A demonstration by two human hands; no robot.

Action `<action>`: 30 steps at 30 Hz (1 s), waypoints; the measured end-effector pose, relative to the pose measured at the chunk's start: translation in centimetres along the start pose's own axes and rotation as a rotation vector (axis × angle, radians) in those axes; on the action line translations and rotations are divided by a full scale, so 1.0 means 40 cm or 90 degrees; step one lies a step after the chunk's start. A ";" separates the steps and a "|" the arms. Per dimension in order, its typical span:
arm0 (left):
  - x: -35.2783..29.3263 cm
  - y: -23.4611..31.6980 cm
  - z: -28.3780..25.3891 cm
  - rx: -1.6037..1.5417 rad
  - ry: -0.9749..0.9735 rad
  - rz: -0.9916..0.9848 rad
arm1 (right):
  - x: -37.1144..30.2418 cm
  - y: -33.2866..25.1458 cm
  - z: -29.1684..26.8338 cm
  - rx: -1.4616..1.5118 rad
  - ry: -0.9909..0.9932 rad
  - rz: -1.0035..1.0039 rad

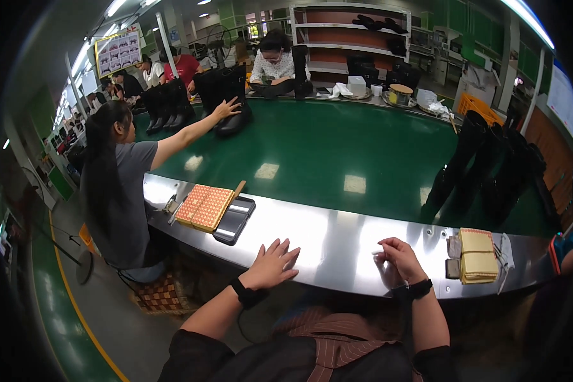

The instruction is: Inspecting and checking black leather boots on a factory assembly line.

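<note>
My left hand (270,265) hovers at the near edge of the shiny metal ledge (312,229), fingers spread, holding nothing. Farther right, the fingers of my right hand (402,260) are pinched together over the same ledge. A small white bit (377,251) shows at those fingertips, too small to name. Dark bands circle both my wrists. Left of my left hand lies a black shallow tray (237,218) beside a tied stack of orange-patterned sheets (204,207). To the right of my right hand sits a tied bundle of yellow sheets (477,256).
Beyond the ledge runs a green table surface (312,146). Tall black boots stand on its right (468,149) and far left (229,121). A co-worker (121,172) at left reaches toward boots; another person (277,63) sits opposite. An orange crate (481,108) is at far right.
</note>
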State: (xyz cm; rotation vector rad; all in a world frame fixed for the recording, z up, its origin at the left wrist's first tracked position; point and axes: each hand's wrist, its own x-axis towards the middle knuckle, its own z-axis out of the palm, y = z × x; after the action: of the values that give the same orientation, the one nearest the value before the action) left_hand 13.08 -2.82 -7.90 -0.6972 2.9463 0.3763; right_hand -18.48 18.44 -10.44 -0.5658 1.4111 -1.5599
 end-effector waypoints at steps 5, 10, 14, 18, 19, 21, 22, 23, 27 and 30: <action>0.120 0.068 -0.111 -0.156 -0.006 0.093 | -0.008 -0.051 0.011 -0.041 -0.024 0.041; 0.291 0.176 -0.162 -0.375 0.061 0.237 | 0.068 -0.147 0.055 -0.038 -0.134 0.091; 0.450 0.194 -0.137 -0.624 -0.083 0.231 | 0.175 -0.144 0.029 0.060 -0.152 0.094; 0.536 0.171 -0.054 -0.832 -0.235 0.170 | 0.231 -0.069 -0.024 0.156 -0.130 0.135; 0.539 0.155 -0.034 -0.851 -0.261 0.162 | 0.228 -0.079 -0.016 0.195 -0.131 0.128; 0.547 0.135 0.011 -0.904 -0.267 0.146 | 0.222 -0.094 -0.012 0.234 -0.133 0.124; 0.551 0.131 0.018 -0.918 -0.282 0.149 | 0.223 -0.087 -0.020 0.250 -0.130 0.112; 0.556 0.127 0.023 -0.920 -0.286 0.144 | 0.223 -0.081 -0.023 0.267 -0.128 0.102; 0.561 0.121 0.023 -0.942 -0.301 0.143 | 0.219 -0.089 -0.007 0.189 -0.106 0.107; 0.562 0.125 0.017 -0.943 -0.301 0.148 | 0.218 -0.086 -0.008 0.186 -0.098 0.097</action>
State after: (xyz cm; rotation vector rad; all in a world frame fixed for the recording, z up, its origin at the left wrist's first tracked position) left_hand -9.18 -7.97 -10.70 -0.1936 1.8444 2.3553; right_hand -23.88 10.87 -9.37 -0.3827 1.0618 -1.5300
